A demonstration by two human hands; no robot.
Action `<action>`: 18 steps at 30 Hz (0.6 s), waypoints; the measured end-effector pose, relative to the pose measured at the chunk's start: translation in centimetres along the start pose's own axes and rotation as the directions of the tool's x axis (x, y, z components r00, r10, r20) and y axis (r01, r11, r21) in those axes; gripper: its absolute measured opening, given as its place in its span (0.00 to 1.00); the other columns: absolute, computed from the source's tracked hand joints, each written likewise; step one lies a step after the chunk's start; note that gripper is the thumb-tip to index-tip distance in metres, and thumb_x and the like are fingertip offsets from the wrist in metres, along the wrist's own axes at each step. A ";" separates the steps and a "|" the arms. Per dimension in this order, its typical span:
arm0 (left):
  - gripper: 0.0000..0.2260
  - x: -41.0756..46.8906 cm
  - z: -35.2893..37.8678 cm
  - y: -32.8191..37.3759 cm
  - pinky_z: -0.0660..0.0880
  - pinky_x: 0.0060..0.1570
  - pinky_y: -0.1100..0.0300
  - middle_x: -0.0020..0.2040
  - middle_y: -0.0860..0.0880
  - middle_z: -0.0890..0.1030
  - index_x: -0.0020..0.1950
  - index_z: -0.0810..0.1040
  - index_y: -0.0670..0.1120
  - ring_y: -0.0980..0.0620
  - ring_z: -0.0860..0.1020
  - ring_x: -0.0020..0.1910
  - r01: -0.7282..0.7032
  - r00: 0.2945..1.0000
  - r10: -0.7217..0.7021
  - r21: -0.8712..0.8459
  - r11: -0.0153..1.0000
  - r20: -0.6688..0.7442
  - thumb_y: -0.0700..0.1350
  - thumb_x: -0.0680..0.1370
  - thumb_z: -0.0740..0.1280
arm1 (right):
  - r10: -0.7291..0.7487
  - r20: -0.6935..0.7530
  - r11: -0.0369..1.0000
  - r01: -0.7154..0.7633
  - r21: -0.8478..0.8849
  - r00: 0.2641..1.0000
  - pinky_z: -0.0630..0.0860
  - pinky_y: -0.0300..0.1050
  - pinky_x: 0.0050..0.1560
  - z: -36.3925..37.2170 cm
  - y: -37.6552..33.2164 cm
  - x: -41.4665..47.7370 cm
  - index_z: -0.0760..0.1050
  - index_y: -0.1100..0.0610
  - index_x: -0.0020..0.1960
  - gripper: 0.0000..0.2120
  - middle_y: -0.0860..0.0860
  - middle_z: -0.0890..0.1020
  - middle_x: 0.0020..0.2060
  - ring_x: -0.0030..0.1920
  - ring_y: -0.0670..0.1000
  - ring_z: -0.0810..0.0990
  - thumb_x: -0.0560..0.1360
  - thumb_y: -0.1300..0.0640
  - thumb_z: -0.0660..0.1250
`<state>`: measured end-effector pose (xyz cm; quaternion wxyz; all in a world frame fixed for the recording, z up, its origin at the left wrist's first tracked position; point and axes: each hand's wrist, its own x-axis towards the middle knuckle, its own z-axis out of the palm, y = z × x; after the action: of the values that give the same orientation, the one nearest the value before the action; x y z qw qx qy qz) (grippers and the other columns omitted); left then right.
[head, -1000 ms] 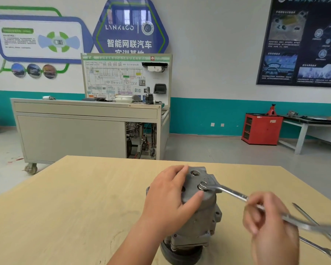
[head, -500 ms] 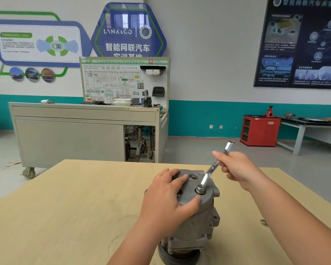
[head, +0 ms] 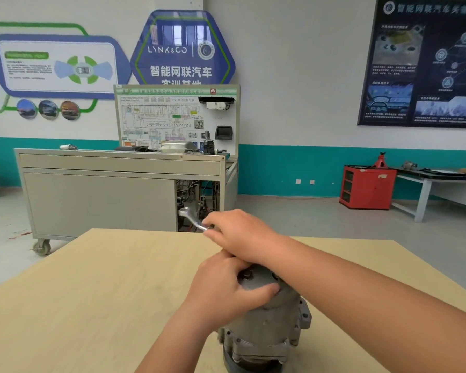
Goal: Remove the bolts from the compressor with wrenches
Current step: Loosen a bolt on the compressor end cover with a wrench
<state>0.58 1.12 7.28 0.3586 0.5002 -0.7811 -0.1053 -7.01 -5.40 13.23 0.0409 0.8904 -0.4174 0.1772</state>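
Observation:
A grey metal compressor (head: 269,327) stands upright on the wooden table (head: 92,305), near its front edge. My left hand (head: 226,286) grips the compressor's top from the left, thumb across the cap. My right hand (head: 240,232) reaches over the top from the right and holds a silver wrench (head: 191,219), whose free end sticks out to the upper left. The wrench's other end and the bolt under it are hidden by my right hand and wrist.
Beyond the table stands a grey wheeled training bench (head: 119,195) with a wiring panel. A red cabinet (head: 366,187) and a white workbench (head: 436,189) sit at the right wall. Open floor lies between them and the table.
My right hand has swung the wrench handle anticlockwise, from the right side, past the far side, to the far left of the compressor. My left hand has kept its grip on the top.

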 end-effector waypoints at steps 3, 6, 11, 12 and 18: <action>0.24 -0.2 0.1 -0.1 0.76 0.48 0.56 0.50 0.57 0.82 0.55 0.80 0.56 0.58 0.79 0.50 -0.045 0.999 0.046 -0.073 0.996 0.020 0.63 0.62 0.67 | -0.120 0.000 0.990 0.120 0.073 0.993 0.72 0.51 0.52 -0.3 -1.4 -1.8 0.71 0.54 0.64 0.15 0.53 0.79 0.56 0.55 0.54 0.75 0.80 0.51 0.56; 0.32 -1.1 1.1 -1.1 0.68 0.63 0.64 0.66 0.48 0.73 0.71 0.68 0.47 0.53 0.70 0.66 -0.015 1.000 0.014 -0.070 0.997 -0.017 0.51 0.68 0.72 | -0.262 -0.052 0.962 0.265 0.069 0.964 0.70 0.50 0.50 -0.3 -2.8 -4.6 0.73 0.54 0.59 0.18 0.51 0.78 0.49 0.50 0.51 0.74 0.78 0.43 0.56; 0.24 -0.9 0.7 -1.5 0.63 0.67 0.66 0.74 0.55 0.61 0.75 0.61 0.55 0.57 0.66 0.71 0.057 0.995 -0.042 -0.180 0.982 0.086 0.45 0.81 0.64 | -0.330 -0.428 0.928 0.373 0.018 0.842 0.66 0.48 0.53 3.0 -4.0 -10.3 0.78 0.60 0.45 0.16 0.55 0.78 0.42 0.47 0.53 0.76 0.72 0.46 0.65; 0.25 -0.4 0.7 -1.8 0.59 0.69 0.64 0.76 0.57 0.57 0.74 0.61 0.61 0.56 0.64 0.72 0.071 0.992 -0.070 -0.001 0.997 0.106 0.55 0.78 0.65 | -0.281 -0.496 0.923 0.372 0.094 0.822 0.67 0.49 0.54 3.6 -3.3 -11.2 0.77 0.63 0.43 0.15 0.57 0.78 0.41 0.47 0.54 0.76 0.73 0.50 0.63; 0.43 -0.7 1.5 -1.2 0.58 0.70 0.59 0.75 0.59 0.59 0.70 0.65 0.67 0.58 0.62 0.70 0.020 0.999 -0.014 0.195 0.981 -0.034 0.77 0.56 0.54 | 0.437 -0.721 0.258 0.693 0.673 0.537 0.76 0.37 0.50 3.9 2.3 -15.4 0.65 0.51 0.27 0.17 0.42 0.73 0.26 0.30 0.45 0.72 0.73 0.60 0.62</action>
<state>0.59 0.85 5.21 0.3197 0.5414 -0.7773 -0.0231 -16.75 3.53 4.06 -0.2948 0.5515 -0.0515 0.7787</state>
